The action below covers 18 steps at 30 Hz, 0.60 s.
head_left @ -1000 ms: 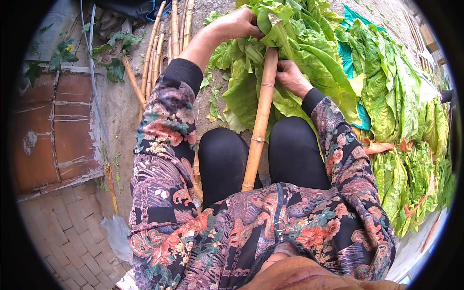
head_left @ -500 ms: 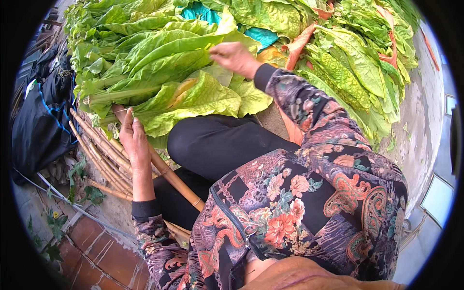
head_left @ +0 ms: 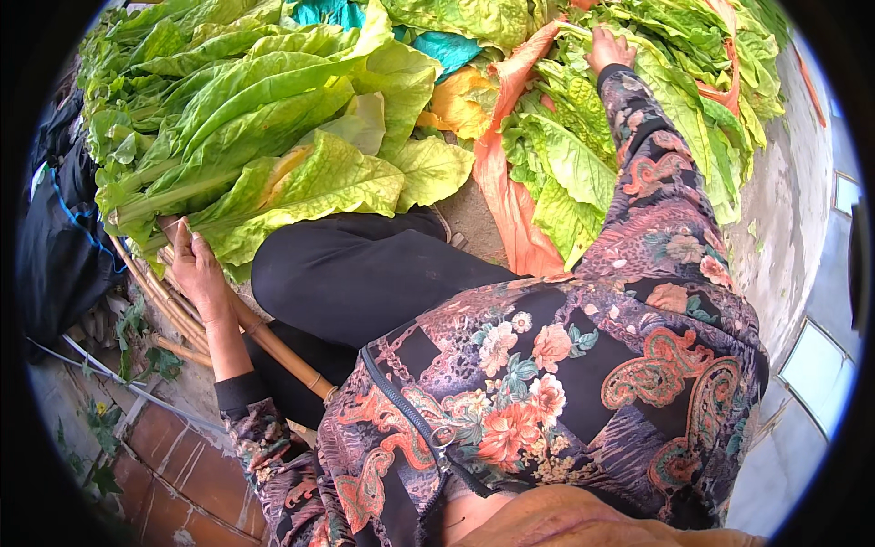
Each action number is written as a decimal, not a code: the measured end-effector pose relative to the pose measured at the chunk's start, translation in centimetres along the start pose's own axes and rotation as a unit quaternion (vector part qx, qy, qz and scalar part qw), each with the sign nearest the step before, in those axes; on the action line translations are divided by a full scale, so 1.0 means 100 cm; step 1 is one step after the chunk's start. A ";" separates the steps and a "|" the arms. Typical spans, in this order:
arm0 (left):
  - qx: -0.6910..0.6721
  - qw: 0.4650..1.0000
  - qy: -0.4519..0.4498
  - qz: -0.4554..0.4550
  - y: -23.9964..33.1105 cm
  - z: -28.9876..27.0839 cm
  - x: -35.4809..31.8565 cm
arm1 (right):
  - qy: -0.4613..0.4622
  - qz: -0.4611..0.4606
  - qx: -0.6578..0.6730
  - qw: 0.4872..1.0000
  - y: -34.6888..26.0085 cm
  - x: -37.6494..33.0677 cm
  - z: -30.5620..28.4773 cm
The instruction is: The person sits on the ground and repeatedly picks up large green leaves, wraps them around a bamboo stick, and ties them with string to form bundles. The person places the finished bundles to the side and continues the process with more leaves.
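- Clamps left hand (head_left: 198,278) around bamboo pole (head_left: 283,356), with large green leaves (head_left: 237,137) just ahead of it.
- Stretches right arm (head_left: 658,182) far forward, lowering right hand (head_left: 609,49) onto leaf heap (head_left: 679,87); cannot tell if gripping.

No txt, nos. or signs legible here.

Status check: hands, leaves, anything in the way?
Left hand at bamboo pole, by left leaf pile. Right hand at right leaf pile. Orange strip between piles, not over either hand.
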State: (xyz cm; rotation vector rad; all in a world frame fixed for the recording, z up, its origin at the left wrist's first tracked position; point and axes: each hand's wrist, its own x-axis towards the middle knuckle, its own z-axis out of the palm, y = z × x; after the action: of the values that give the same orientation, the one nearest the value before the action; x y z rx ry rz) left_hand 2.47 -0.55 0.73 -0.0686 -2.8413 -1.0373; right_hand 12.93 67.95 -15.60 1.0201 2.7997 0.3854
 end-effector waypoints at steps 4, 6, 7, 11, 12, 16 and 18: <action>-0.022 1.000 0.008 -0.007 -0.019 -0.013 0.007 | 0.141 0.036 0.070 0.987 -0.037 -0.044 0.033; -0.065 0.997 0.005 -0.038 -0.027 -0.011 0.007 | 0.233 -0.050 0.136 0.962 -0.040 -0.083 -0.003; -0.059 0.998 0.029 -0.011 -0.023 -0.012 -0.001 | 0.252 -0.099 0.163 0.949 -0.052 -0.103 -0.022; -0.081 0.996 0.019 -0.037 -0.044 -0.016 0.001 | 0.052 -0.182 0.371 0.909 -0.081 -0.222 -0.080; -0.077 0.996 0.032 -0.016 -0.050 -0.016 0.003 | -0.035 -0.183 0.327 0.926 -0.076 -0.236 -0.098; -0.028 0.999 0.019 0.017 -0.057 -0.016 0.010 | -0.133 -0.034 0.252 0.958 -0.026 -0.194 -0.085; 0.004 0.999 0.016 0.031 -0.061 -0.019 0.011 | -0.028 -0.001 0.183 0.983 0.017 -0.160 -0.040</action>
State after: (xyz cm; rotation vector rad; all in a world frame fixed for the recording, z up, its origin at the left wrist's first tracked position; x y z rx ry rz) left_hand 1.02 -6.44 -1.54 -0.1365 -2.7960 -1.0059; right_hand 25.25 58.06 -10.64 1.0712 2.8805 -0.1651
